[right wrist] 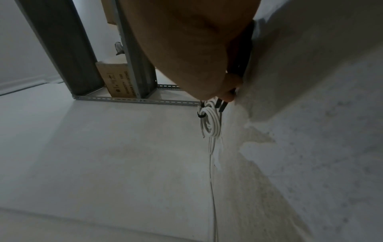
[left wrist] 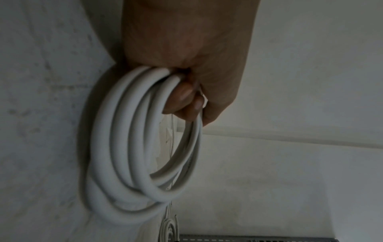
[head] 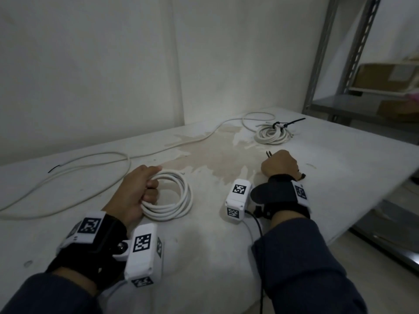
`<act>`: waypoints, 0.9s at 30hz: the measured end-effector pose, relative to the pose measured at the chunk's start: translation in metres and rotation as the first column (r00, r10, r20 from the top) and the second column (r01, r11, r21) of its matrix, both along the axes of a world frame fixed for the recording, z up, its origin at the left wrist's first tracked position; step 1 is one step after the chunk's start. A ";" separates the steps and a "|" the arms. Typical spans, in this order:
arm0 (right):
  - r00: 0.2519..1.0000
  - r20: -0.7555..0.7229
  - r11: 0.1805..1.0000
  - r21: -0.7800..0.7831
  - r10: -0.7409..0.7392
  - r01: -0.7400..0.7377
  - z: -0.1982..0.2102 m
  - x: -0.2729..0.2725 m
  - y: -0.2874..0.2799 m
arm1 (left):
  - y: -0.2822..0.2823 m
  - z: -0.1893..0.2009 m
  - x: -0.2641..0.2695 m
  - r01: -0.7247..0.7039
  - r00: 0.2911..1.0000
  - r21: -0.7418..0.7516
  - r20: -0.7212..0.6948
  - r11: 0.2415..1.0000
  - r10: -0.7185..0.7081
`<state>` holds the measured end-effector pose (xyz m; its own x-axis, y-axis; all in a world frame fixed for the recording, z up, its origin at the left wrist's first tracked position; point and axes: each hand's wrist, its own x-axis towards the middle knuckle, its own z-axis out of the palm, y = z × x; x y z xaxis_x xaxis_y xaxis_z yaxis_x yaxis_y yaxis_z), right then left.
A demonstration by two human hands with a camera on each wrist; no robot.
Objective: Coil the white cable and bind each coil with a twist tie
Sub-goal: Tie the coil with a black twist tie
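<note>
My left hand (head: 138,189) grips one side of a loose coil of white cable (head: 174,198) lying on the white table (head: 226,257); in the left wrist view my fingers (left wrist: 182,98) curl round the coil's strands (left wrist: 124,147). My right hand (head: 280,164) rests on the table as a fist and holds black twist ties (head: 268,154) whose ends stick out past its fingers (right wrist: 220,104). A second, smaller coil (head: 272,134) lies at the far right, bound with a black tie (head: 288,124). Loose white cable (head: 90,162) trails across the table's left.
A brown stain (head: 217,159) spreads over the middle of the table. A grey metal shelf rack (head: 340,64) with cardboard boxes (head: 383,77) stands to the right beyond the table's edge. A white wall (head: 113,64) backs the table.
</note>
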<state>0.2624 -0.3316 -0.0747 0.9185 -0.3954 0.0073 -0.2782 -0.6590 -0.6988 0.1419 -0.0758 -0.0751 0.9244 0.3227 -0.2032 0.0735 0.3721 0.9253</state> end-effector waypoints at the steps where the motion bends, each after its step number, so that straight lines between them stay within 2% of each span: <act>1: 1.000 0.023 0.999 0.031 -0.019 0.019 0.001 0.000 -0.001 | 0.000 0.000 0.000 0.001 1.000 0.000 0.004 1.000 -0.001; 7: 0.983 0.155 0.985 0.157 -0.095 0.071 0.002 -0.001 -0.003 | 0.001 -0.002 0.000 -0.001 1.000 0.010 0.007 1.000 0.001; 13: 0.973 0.212 0.983 0.177 -0.093 0.055 0.010 -0.007 0.002 | 0.001 -0.002 0.001 -0.009 1.000 -0.020 0.001 1.000 0.009; 16: 0.946 0.325 0.987 0.149 0.001 -0.052 0.027 -0.015 0.013 | 0.002 -0.002 0.000 -0.003 1.000 -0.051 -0.011 0.999 0.003; 18: 0.901 0.413 0.955 0.188 0.135 -0.229 0.040 -0.020 0.029 | 0.005 0.000 -0.003 -0.007 1.000 -0.059 -0.017 0.998 0.006; 20: 0.854 0.451 0.825 0.356 0.259 -0.438 0.054 -0.031 0.049 | 0.010 0.001 -0.006 -0.033 0.999 -0.043 -0.018 0.999 0.032; 22: 0.810 0.423 0.592 0.554 0.406 -0.586 0.068 -0.048 0.072 | 0.018 0.003 -0.011 -0.076 0.997 -0.006 -0.012 0.997 0.076; 24: 0.739 0.383 0.356 0.694 0.554 -0.626 0.076 -0.065 0.098 | 0.026 0.004 -0.019 -0.118 0.993 0.025 0.009 0.993 0.118; 25: 0.705 0.365 0.267 0.742 0.607 -0.615 0.076 -0.071 0.111 | 0.030 0.004 -0.023 -0.139 0.990 0.037 0.019 0.990 0.138; 27: 0.648 0.335 0.148 0.806 0.684 -0.573 0.073 -0.083 0.141 | 0.040 0.004 -0.035 -0.175 0.984 0.059 0.035 0.983 0.173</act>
<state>0.1798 -0.1909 -0.0021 0.8253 0.5646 -0.0079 -0.1539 0.2114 -0.9652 0.1065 -0.0361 -0.0712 0.8586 0.4899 -0.1512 -0.0152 0.3191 0.9476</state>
